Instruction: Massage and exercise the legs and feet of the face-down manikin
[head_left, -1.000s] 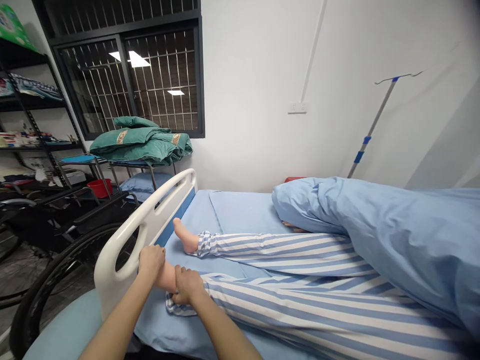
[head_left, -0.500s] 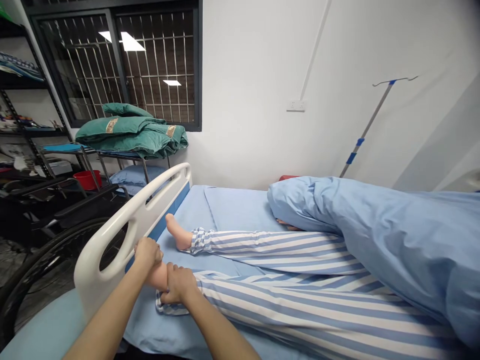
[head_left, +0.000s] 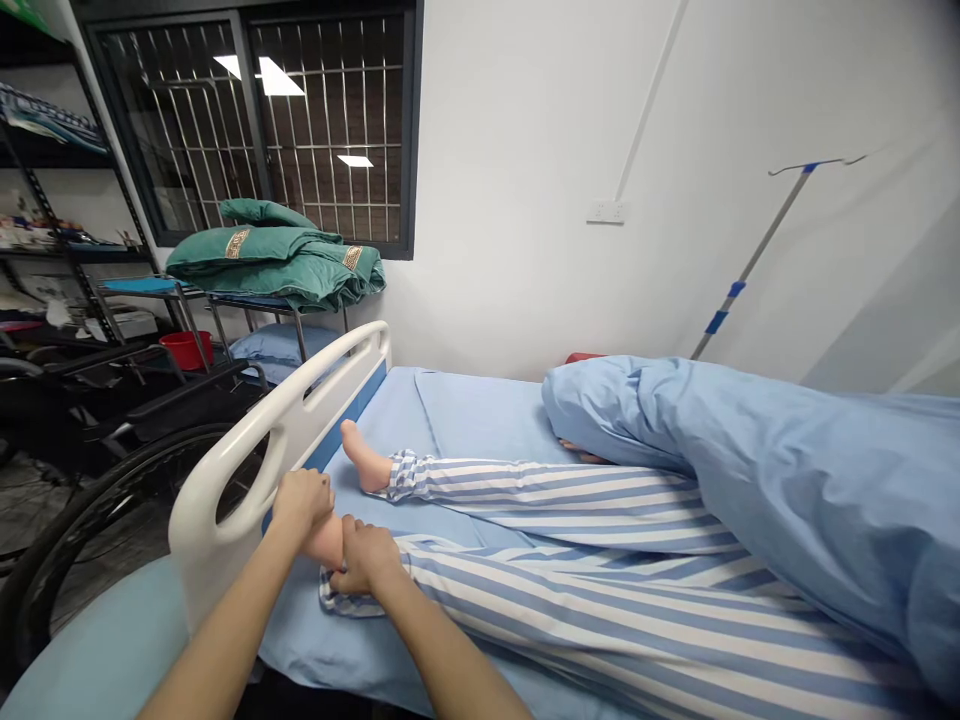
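A person in blue-and-white striped pyjama trousers lies on a hospital bed, legs toward me. My left hand wraps the front of the nearer bare foot. My right hand grips that leg at the ankle, just above the rumpled trouser cuff. The other bare foot rests on the light blue bed sheet, untouched. A light blue duvet covers the person's upper body, which is hidden from view.
A white bed rail runs beside my left hand. Beyond it stand a wheelchair, a metal shelf, and a rack with green folded bedding. An IV pole rises behind the duvet.
My view has shifted slightly across these frames. Both hands stay on the same foot and ankle, with no clear change in grip.
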